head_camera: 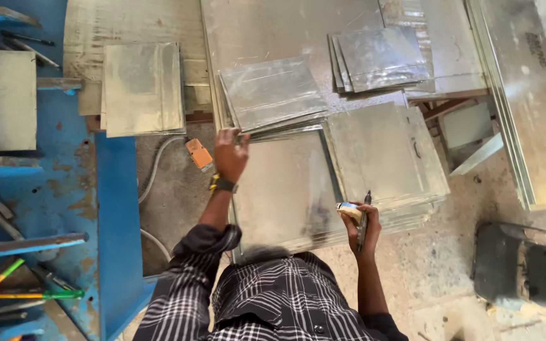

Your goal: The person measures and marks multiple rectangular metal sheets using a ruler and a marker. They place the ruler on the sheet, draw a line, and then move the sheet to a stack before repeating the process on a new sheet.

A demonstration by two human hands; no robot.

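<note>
Concrete floor [424,265] | four sheet-metal stacks [273,95] | left hand [230,151] touching | right hand [361,227]: one marker [364,218]

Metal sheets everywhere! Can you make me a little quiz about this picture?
1. True or false: the right hand holds a dark pen.
2. What does the left hand touch? A) the orange tool B) a stack of metal sheets C) the blue machine
3. What is worn on the left wrist?

Key: 1. True, along with a small yellowish block. 2. B, at its lower left corner. 3. A watch with a yellow edge.
</note>
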